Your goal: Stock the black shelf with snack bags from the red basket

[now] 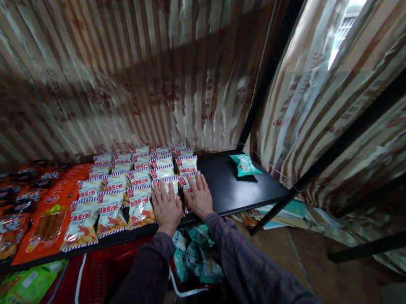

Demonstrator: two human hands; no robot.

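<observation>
- The white packets (141, 206) stand in rows on the black shelf (227, 184) in front of you; their glossy, puffed fronts carry red Chinese characters that partly read 鱼爱上虾, above a shrimp picture, with blue-and-red striped edges.
- Your left hand (168, 209) lies flat, fingers extended, on a front packet; it isn't clenched.
- Your right hand (199, 198) is likewise flat and unclenched on the front packet just beside it.
- To your right, a shiny teal packet (244, 164) lies alone on the smooth shelf; its print is too small to read.
- To your left are a flat orange bag (49, 217) with a window showing brown sticks, then crinkly orange-and-black packets (6, 234).
- Below the shelf, you have red plastic baskets (96, 282), teal packets (195, 258) and a green bag (23, 293).
- Behind hangs a wrinkled, striped curtain (137, 80) with small red characters.
</observation>
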